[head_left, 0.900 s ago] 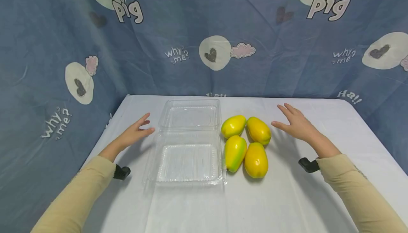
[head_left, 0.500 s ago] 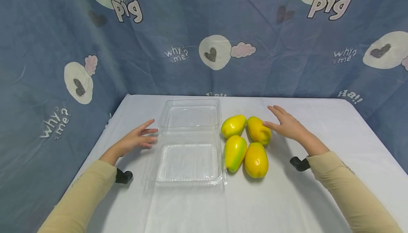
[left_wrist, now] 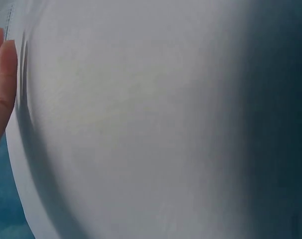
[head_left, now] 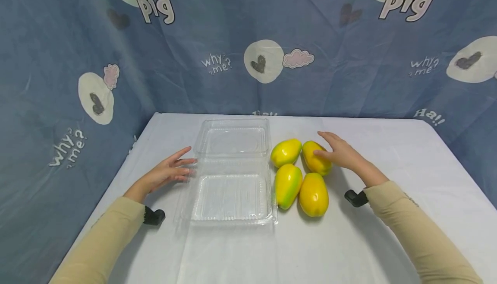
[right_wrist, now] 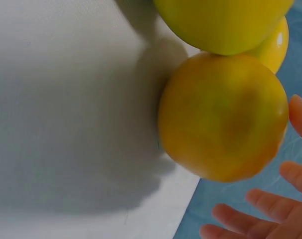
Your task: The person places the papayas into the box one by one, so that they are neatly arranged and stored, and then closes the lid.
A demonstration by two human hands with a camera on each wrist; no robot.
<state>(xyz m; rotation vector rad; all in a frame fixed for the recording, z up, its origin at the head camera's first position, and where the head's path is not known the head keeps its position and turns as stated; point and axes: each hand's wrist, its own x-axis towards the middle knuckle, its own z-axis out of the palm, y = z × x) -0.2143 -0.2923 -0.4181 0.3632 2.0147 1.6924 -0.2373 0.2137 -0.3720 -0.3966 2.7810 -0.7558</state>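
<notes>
Four mangoes point(head_left: 300, 172) and one open clamshell box point(head_left: 231, 176) lie near the table's point(head_left: 349, 241) far edge. The right hand point(head_left: 341, 153), fingers spread, rests on the far-right mango point(head_left: 315, 159), partly hiding it. The left hand point(head_left: 167, 173) lies flat with straight fingers, touching the box's left rim.

Glossy smooth mangoes point(head_left: 313, 193), clear ribbed plastic clamshell box point(head_left: 231, 189), matt tablecloth point(head_left: 349, 241).

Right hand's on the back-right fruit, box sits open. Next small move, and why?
Probably curl the right hand around the back-right fruit and lift it. The fingers are spread over it without gripping, and the open clear box has nothing in it. The left hand rests at the box's left edge.
</notes>
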